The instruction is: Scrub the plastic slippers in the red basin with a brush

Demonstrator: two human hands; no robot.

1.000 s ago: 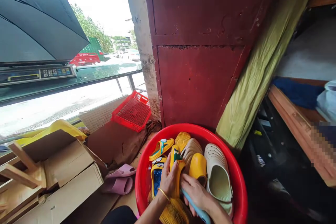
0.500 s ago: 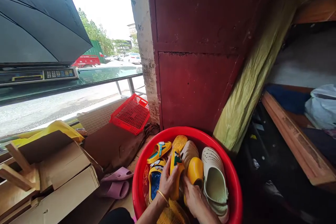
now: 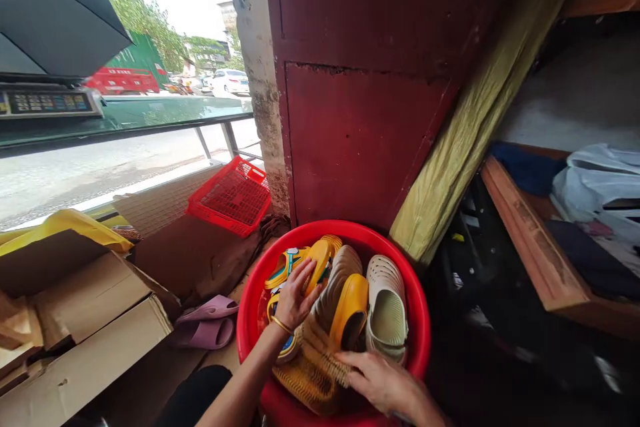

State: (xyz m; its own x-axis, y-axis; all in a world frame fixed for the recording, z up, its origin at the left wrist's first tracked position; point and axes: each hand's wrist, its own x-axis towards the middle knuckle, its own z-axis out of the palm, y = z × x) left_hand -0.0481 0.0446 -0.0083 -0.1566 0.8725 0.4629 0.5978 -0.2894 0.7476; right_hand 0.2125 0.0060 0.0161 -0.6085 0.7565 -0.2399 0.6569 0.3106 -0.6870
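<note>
My left hand (image 3: 296, 300) has its fingers and thumb on a yellow sandal (image 3: 319, 263), which rests sole up among the footwear at the back of a red tub (image 3: 423, 320). Low in the tub, my right hand (image 3: 383, 379) is closed on a brown scrub brush (image 3: 336, 365), its bristles partly hidden by the fingers. A yellow clog (image 3: 350, 310) lies between the hands, with a beige clog (image 3: 340, 273) behind it and a cream clog (image 3: 389, 310) to its right. Another yellow sandal (image 3: 284, 268) is at the left. Ridged yellow soles (image 3: 305, 383) lie in front.
Pink slippers (image 3: 213, 327) lie left of the tub, near an opened cardboard box (image 3: 105, 340). A red plastic crate (image 3: 233, 197) stands by the wall. Behind the tub is a dark red metal door (image 3: 360, 140); a wooden shelf (image 3: 540, 253) is at right.
My left hand has moved the yellow sandal up and away from me, turning its sole into view. My right hand has drawn back, lower right, and the brush now shows. The view has shifted.
</note>
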